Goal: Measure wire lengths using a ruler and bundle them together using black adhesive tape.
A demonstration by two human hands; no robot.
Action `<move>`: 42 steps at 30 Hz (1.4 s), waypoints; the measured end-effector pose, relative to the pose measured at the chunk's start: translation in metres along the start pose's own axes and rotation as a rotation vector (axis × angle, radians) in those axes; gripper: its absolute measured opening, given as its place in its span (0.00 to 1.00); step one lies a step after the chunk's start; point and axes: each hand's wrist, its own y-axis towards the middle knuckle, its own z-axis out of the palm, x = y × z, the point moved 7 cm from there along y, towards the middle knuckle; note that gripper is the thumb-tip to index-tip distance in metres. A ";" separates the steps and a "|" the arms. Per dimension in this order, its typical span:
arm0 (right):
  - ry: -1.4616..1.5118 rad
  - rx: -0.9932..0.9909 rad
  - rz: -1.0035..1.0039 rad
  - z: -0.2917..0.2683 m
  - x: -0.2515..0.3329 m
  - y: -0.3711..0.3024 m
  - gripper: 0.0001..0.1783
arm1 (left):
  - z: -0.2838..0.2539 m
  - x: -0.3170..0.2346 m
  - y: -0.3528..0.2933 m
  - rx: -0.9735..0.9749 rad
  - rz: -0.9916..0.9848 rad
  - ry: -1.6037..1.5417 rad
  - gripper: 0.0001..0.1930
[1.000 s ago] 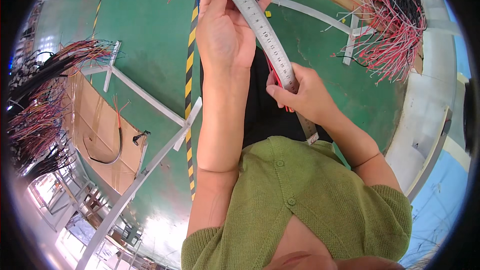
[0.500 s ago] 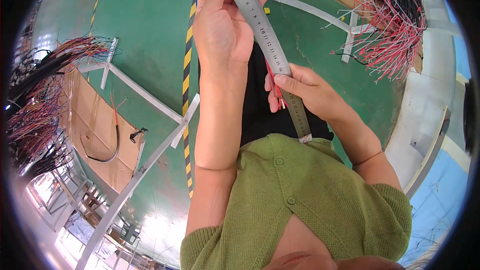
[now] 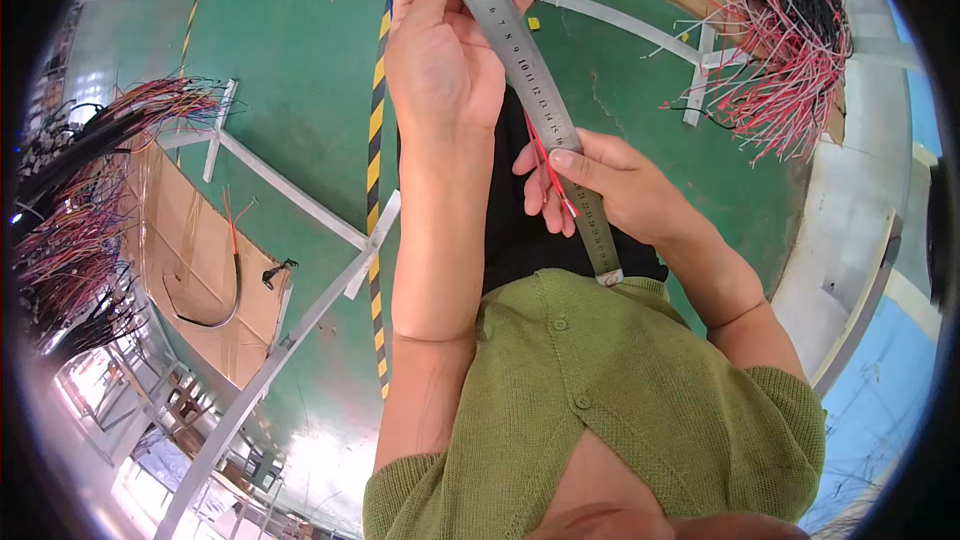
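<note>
Slanting down rightward, the steel ruler (image 3: 520, 52) is held near its upper end by the loosely curled left hand (image 3: 445, 60). Lower down, it is pinched by the right hand (image 3: 612, 180), beside red wires (image 3: 561, 188).

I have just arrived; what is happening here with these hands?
A person in a green knitted top holds a flat silver metal ruler in the right hand, thumb on top. Its upper part crosses the fingers of the left hand. Thin red wires run beside it, ending near the right fingers.
</note>
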 end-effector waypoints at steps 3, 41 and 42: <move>-0.004 -0.018 -0.001 0.000 0.001 0.000 0.19 | 0.000 0.000 0.001 0.008 -0.006 0.000 0.12; -0.012 0.016 0.054 -0.002 0.006 0.001 0.13 | 0.006 0.001 -0.001 -0.021 -0.022 0.088 0.11; -0.015 0.023 0.046 -0.002 0.006 0.002 0.13 | 0.006 0.000 -0.002 -0.033 -0.015 0.101 0.11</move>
